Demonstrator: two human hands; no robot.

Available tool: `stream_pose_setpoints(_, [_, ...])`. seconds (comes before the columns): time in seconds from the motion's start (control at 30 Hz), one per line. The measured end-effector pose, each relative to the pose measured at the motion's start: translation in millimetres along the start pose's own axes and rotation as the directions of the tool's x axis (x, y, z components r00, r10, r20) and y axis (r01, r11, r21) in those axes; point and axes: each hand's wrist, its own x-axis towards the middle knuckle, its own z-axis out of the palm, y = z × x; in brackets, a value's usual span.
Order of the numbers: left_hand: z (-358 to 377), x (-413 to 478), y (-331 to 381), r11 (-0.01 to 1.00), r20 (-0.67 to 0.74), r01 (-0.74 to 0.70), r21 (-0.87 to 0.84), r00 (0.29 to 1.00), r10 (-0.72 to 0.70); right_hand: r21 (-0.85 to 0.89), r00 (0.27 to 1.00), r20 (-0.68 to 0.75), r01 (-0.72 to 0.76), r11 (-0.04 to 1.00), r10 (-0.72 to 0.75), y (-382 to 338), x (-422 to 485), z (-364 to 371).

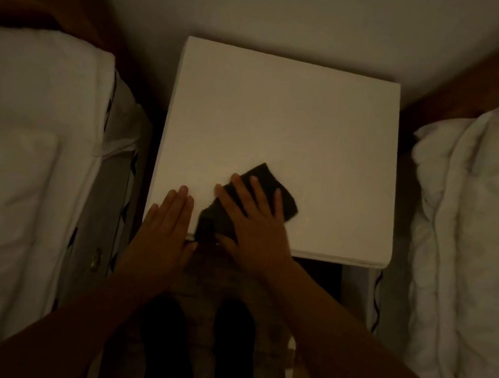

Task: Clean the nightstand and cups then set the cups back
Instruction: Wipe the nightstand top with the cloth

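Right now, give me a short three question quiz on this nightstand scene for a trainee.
1. True or false: the right hand presses flat on the cloth.
2. Which part of the nightstand does the cloth cover? A) back left corner B) front edge, left of centre C) back right corner
3. Fill in: the left hand lies flat at the nightstand's front ____ corner.

Key:
1. True; its fingers are spread across the dark cloth.
2. B; one end of the cloth hangs over the front edge.
3. Left; it touches no cloth. No cups are in view, and a bed stands on each side.
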Motion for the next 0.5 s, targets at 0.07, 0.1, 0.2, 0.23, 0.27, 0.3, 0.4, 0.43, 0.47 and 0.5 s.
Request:
stream_pose_setpoints(0.07, [1,1,2,1.0,0.014,0.014,0.027,1.0,-0.015,-0.007,0.995,0.014,-0.096,0.995,0.096,31,-25,-6])
stream_pose_setpoints(0.1, [0,1,5,0.999,0.025,0.033,0.03,0.999,-0.034,-0.007,0.989,0.022,-0.148,0.989,0.148,45,-39,-9])
stream_pose_setpoints(0.2, [-2,0,17,0.996,0.042,0.087,0.017,0.995,-0.088,0.024,0.962,0.04,-0.271,0.962,0.27,78,-78,-19])
stream_pose_setpoints(0.23, [-4,-2,21,0.995,0.048,0.101,0.004,0.994,-0.101,0.046,0.946,0.044,-0.322,0.946,0.32,84,-91,-23])
stream_pose_setpoints(0.27, [-5,-5,25,0.994,0.061,0.112,-0.004,0.992,-0.111,0.072,0.924,0.05,-0.382,0.921,0.379,88,-104,-25])
stream_pose_setpoints(0.3, [-7,-9,27,0.993,0.086,0.12,-0.004,0.989,-0.119,0.098,0.898,0.059,-0.439,0.893,0.435,88,-115,-27])
stream_pose_setpoints(0.4, [-17,-21,30,0.991,0.173,0.131,0.026,0.976,-0.134,0.109,0.857,0.105,-0.514,0.851,0.505,77,-135,-35])
stream_pose_setpoints(0.43, [-22,-24,31,0.991,0.202,0.13,0.028,0.97,-0.133,0.094,0.85,0.147,-0.521,0.848,0.506,70,-136,-39])
stream_pose_setpoints(0.47, [-29,-30,32,0.991,0.24,0.136,0.012,0.961,-0.135,0.087,0.847,0.193,-0.517,0.851,0.495,62,-136,-47])
stream_pose_setpoints(0.5, [-35,-34,33,0.989,0.282,0.143,-0.02,0.95,-0.132,0.113,0.851,0.223,-0.506,0.855,0.475,53,-134,-53])
